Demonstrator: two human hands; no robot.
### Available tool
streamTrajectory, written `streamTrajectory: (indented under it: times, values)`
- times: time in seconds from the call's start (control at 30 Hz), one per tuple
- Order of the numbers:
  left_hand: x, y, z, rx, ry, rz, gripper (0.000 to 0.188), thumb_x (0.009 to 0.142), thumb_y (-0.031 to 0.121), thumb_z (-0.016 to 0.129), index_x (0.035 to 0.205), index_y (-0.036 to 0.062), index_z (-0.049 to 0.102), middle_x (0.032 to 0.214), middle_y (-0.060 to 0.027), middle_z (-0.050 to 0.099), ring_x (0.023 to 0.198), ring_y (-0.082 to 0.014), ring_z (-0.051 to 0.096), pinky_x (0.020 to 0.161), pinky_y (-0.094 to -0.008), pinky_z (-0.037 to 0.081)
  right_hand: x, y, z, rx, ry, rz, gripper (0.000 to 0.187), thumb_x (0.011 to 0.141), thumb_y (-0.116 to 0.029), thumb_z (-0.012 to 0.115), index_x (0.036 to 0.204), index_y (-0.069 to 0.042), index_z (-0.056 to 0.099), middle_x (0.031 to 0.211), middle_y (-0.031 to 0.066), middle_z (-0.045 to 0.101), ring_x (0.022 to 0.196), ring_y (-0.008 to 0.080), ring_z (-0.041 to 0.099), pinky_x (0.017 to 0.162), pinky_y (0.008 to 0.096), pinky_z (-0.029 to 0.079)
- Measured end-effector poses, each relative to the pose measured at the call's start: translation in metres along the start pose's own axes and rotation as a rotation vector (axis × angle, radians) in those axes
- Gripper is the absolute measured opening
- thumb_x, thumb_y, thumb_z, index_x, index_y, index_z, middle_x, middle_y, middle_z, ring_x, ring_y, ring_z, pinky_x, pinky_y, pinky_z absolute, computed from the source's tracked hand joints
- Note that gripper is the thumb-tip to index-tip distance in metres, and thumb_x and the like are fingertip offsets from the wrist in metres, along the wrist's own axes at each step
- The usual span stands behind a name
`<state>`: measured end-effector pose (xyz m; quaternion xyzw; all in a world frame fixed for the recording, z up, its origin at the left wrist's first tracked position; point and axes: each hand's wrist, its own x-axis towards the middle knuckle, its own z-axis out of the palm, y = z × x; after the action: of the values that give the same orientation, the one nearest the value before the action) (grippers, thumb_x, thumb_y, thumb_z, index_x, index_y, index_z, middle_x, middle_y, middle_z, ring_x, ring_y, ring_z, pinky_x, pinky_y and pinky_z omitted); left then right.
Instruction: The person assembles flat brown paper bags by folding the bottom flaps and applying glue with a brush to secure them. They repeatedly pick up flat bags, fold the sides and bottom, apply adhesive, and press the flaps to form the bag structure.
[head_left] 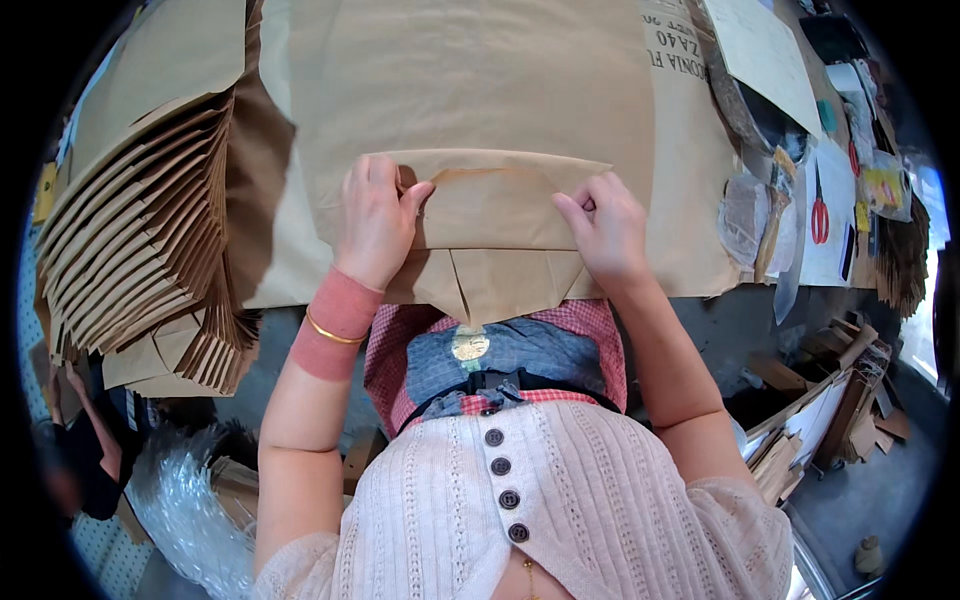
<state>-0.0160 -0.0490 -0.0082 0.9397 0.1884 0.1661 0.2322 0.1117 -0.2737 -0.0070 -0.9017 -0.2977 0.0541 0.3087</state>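
A brown paper bag (495, 255) lies flat at the near edge of the paper-covered table (690, 200), its bottom end folded over. My left hand (375, 215) presses on the left part of the fold, thumb hooked on the flap's edge. My right hand (605, 225) pinches the right part of the same flap. Both hands hold the folded paper down. A pink wristband and a gold bangle sit on my left wrist.
A fanned stack of folded brown paper bags (140, 250) lies at the left. Red-handled scissors (819, 215), plastic wrap and small items crowd the right end. Cardboard scraps (820, 410) and bubble wrap (190, 500) lie on the floor.
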Motion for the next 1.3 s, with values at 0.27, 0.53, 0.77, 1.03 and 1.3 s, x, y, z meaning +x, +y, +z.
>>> streamTrajectory:
  times: [0.27,0.53,0.77,1.03,1.3]
  values:
    - [0.016,0.015,0.002,0.216,0.029,-0.135,0.03,0.079,0.034,0.07,0.069,0.0083,0.059,0.071,-0.0069,0.059,0.078,-0.0301,0.06,0.073,-0.0424,0.046,0.02,-0.019,-0.001,-0.264,-0.089,0.154,0.036,0.082,-0.039,0.069,0.074,-0.005,0.06,0.077,0.0098,0.063,0.068,0.0313,0.061,0.061,0.0432,0.047]
    - [-0.016,0.029,-0.014,0.258,-0.366,0.351,0.082,0.072,0.039,0.058,0.136,-0.0083,0.04,0.145,-0.0223,0.038,0.14,-0.0303,0.031,0.117,-0.0433,0.018,-0.02,-0.063,0.026,-0.199,-0.2,-0.401,0.077,0.08,-0.036,0.066,0.138,0.006,0.037,0.143,0.0206,0.04,0.137,0.0325,0.033,0.114,0.0425,0.023]
    - [-0.006,0.029,-0.005,0.352,-0.394,0.356,0.088,0.068,0.039,0.06,0.137,-0.0116,0.037,0.145,-0.0278,0.036,0.14,-0.0349,0.029,0.117,-0.0449,0.018,-0.023,-0.061,0.016,-0.338,-0.281,-0.286,0.086,0.081,-0.044,0.064,0.141,0.009,0.032,0.148,0.0231,0.033,0.141,0.0334,0.026,0.117,0.0427,0.016]
    - [-0.019,0.054,-0.002,0.553,-0.131,0.444,0.055,0.078,0.02,0.061,0.127,-0.0028,0.05,0.132,-0.0245,0.048,0.127,-0.0387,0.044,0.11,-0.0527,0.029,-0.024,-0.048,-0.045,0.029,0.14,-0.298,0.076,0.077,-0.02,0.073,0.138,0.008,0.037,0.142,0.0259,0.04,0.133,0.0391,0.038,0.112,0.0469,0.028]
    - [0.107,0.033,-0.092,0.819,-0.352,0.558,0.019,0.071,0.028,0.062,0.061,0.0123,0.065,0.067,-0.0076,0.063,0.075,-0.0258,0.062,0.066,-0.0398,0.048,-0.013,-0.06,-0.064,0.078,0.006,-0.442,0.058,0.075,-0.002,0.067,0.13,0.002,0.05,0.126,0.0186,0.058,0.116,0.0326,0.056,0.111,0.0538,0.028]
